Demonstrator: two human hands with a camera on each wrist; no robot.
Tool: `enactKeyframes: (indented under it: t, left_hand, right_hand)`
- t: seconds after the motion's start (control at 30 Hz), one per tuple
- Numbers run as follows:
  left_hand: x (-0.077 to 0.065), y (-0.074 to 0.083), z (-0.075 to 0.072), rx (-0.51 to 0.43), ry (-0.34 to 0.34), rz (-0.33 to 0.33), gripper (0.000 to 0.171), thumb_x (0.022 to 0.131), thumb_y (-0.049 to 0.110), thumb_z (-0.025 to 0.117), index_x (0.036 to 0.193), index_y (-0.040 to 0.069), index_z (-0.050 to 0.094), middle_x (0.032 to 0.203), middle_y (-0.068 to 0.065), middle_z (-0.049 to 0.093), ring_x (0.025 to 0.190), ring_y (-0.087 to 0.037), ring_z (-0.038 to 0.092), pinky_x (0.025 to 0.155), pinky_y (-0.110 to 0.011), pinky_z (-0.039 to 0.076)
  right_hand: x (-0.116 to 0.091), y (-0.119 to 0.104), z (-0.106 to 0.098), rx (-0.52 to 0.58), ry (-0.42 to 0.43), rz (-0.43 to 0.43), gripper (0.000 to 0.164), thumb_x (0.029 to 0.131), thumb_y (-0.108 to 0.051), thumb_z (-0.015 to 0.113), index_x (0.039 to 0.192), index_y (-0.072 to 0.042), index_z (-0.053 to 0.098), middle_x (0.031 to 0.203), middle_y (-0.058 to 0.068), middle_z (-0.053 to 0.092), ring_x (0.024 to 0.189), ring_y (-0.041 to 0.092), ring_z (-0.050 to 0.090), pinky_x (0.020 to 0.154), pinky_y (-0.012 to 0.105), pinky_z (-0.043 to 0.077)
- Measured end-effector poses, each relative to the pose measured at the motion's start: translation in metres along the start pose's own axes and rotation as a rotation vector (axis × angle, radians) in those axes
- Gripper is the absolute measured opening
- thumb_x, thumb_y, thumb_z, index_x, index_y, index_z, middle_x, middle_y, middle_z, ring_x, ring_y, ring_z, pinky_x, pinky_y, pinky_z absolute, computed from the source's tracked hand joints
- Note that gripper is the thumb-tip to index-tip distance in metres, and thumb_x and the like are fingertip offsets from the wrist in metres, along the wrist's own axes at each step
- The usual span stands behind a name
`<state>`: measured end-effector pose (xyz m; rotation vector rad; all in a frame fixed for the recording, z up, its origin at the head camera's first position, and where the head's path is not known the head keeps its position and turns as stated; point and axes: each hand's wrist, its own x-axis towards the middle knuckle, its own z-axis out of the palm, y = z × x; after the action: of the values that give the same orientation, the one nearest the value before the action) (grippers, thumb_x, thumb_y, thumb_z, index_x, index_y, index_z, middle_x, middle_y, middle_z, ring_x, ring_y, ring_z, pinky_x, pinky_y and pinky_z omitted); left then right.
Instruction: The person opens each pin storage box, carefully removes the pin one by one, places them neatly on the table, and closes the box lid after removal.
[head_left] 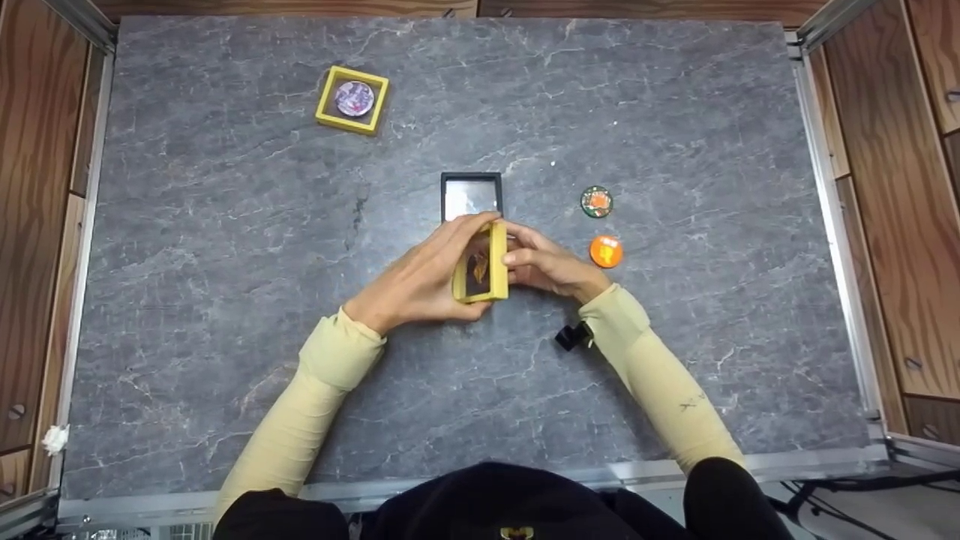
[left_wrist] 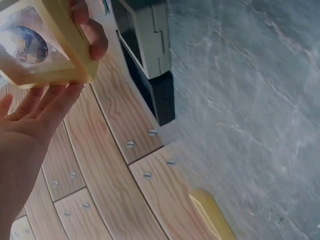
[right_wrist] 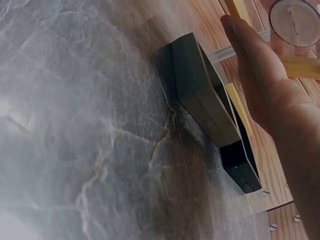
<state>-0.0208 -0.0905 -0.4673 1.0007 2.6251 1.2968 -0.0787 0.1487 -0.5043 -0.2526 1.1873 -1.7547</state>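
Observation:
Both hands hold a yellow display frame (head_left: 499, 262), tipped up on its side over the middle of the table. My left hand (head_left: 420, 281) grips it from the left, fingers along the far edge and thumb at the near edge. From the right, my right hand (head_left: 553, 266) holds its side with thumb and fingertips. A round pin badge (left_wrist: 30, 45) sits in the frame's clear window; its pin back (right_wrist: 296, 22) faces the right wrist view. Just beyond the hands, a black display frame (head_left: 471, 175) stands on the table, partly hidden by them.
At the far left lies another yellow frame (head_left: 324, 105) with a purple patterned badge (head_left: 355, 98) inside. Right of the hands are a green and orange badge (head_left: 597, 202) and an orange badge (head_left: 606, 251). Wood-patterned walls (head_left: 874, 187) border the grey marbled table (head_left: 225, 225).

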Motion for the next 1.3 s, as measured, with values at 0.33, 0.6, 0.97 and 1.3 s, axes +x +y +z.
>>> enactKeyframes:
  t: [0.33, 0.6, 0.97, 1.3]
  left_hand:
    - [0.003, 0.001, 0.002, -0.007, -0.007, 0.045, 0.103, 0.076, 0.028, 0.089, 0.16, 0.003, 0.035, 0.151, -0.012, 0.054, 0.135, -0.022, 0.056, 0.126, -0.032, 0.043]
    - [0.003, 0.002, 0.001, 0.0, -0.015, 0.032, 0.103, 0.076, 0.028, 0.089, 0.16, 0.002, 0.035, 0.152, -0.013, 0.054, 0.135, -0.023, 0.056, 0.126, -0.033, 0.044]
    - [0.003, 0.003, 0.001, -0.005, -0.033, 0.052, 0.106, 0.075, 0.024, 0.09, 0.161, 0.0, 0.032, 0.152, -0.016, 0.054, 0.135, -0.026, 0.057, 0.126, -0.036, 0.046]
    - [0.005, 0.006, -0.006, -0.054, -0.04, 0.073, 0.112, 0.079, 0.025, 0.092, 0.166, 0.004, 0.026, 0.154, -0.014, 0.054, 0.139, -0.026, 0.055, 0.128, -0.037, 0.043]
  right_hand:
    - [-0.001, 0.007, -0.001, 0.05, 0.011, -0.024, 0.091, 0.089, -0.013, 0.068, 0.163, 0.008, 0.018, 0.131, 0.003, 0.065, 0.116, 0.018, 0.069, 0.097, 0.034, 0.066]
    - [0.003, 0.012, 0.001, 0.078, 0.024, -0.053, 0.098, 0.083, -0.024, 0.081, 0.159, 0.006, 0.027, 0.129, 0.004, 0.065, 0.114, 0.017, 0.069, 0.096, 0.034, 0.067]
    - [0.003, 0.016, 0.004, 0.118, -0.005, -0.092, 0.081, 0.082, -0.025, 0.083, 0.149, -0.005, 0.042, 0.126, 0.005, 0.067, 0.111, 0.018, 0.071, 0.097, 0.035, 0.066]
    - [-0.001, 0.008, -0.002, 0.067, 0.004, -0.094, 0.092, 0.083, -0.015, 0.068, 0.161, 0.006, 0.024, 0.135, 0.004, 0.064, 0.12, 0.018, 0.067, 0.102, 0.035, 0.064]
